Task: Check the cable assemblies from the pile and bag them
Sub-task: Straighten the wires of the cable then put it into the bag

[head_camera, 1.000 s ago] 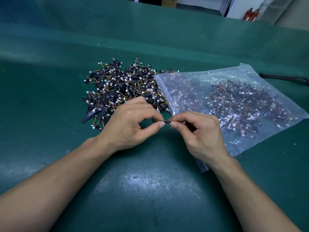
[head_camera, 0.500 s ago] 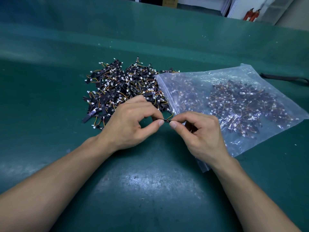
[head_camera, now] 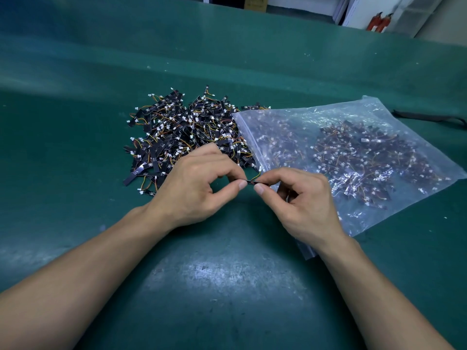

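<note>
- Green matting (head_camera: 227, 286) covers the bench, scuffed pale at six o'clock between the two bare forearms.
- Dead centre, the left hand (head_camera: 197, 188) and the right hand (head_camera: 303, 203) meet, thumb tips nearly touching.
- Between them sits one cable assembly (head_camera: 255, 182): a short black strip, with a yellowish wire curling off it toward twelve o'clock and ending in a small white connector.
- The left hand pinches the strip's left end between thumb and forefinger, with the other fingers curled under.
- The right hand pinches the right end the same way, its remaining fingers folded toward the palm.
- That held piece is just beside the zip edge of the bag (head_camera: 249, 137), at the near right corner of the pile.
- The pile (head_camera: 187, 132) lies at eleven o'clock from the hands: a loose heap of black strips, orange and yellow wires and white connectors, flat on the matting.
- The left hand's knuckles cover the heap's near edge.
- The bag is at two o'clock, clear plastic and lying flat. Its zip edge runs from the pile's right side down under the right wrist.
- Inside it are more assemblies (head_camera: 366, 152), thickest toward three o'clock and thinner near the zip.
- Past the bag, at two o'clock, a black strap (head_camera: 429, 117) lies on the bench.
- Beyond the far edge, there's a cardboard box (head_camera: 255, 2) at twelve o'clock and two red objects (head_camera: 379, 21) at one o'clock, too small to make out.
</note>
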Tool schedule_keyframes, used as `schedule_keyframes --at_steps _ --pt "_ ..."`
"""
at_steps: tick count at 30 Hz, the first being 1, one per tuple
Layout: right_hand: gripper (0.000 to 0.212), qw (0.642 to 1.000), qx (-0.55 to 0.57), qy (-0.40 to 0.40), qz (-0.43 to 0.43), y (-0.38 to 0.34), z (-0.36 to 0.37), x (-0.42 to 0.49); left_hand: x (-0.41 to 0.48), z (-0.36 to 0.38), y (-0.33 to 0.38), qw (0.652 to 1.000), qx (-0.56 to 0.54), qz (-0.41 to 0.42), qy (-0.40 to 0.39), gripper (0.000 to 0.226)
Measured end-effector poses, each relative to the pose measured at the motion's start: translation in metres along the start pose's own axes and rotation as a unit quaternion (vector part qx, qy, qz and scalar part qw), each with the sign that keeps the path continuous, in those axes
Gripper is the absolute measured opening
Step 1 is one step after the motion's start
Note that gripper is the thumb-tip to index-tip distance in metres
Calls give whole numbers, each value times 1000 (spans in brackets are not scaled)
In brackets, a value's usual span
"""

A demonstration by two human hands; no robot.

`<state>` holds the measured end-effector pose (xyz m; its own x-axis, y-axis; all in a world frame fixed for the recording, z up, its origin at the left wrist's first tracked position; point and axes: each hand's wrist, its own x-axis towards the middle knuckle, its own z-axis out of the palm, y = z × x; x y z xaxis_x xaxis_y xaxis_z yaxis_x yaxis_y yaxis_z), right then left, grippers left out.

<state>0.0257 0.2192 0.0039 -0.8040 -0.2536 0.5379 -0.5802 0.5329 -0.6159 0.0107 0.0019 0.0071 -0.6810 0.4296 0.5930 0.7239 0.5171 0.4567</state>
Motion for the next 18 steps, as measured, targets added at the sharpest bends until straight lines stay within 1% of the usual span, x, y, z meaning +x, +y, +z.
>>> schedule_keyframes --at_steps 2,4,11,18 --pt "17 1000 -6 6 7 1 0 0 0 0 0 1000 -5 -8 5 11" --pt "21 1000 -8 11 5 1 0 0 0 0 1 1000 -10 -18 5 14" --pt "4 1000 -10 17 -14 2 0 2 0 0 1 999 -20 -28 -6 23" --pt "6 1000 -24 10 -14 0 -1 1 -1 0 2 1000 -19 -12 3 15"
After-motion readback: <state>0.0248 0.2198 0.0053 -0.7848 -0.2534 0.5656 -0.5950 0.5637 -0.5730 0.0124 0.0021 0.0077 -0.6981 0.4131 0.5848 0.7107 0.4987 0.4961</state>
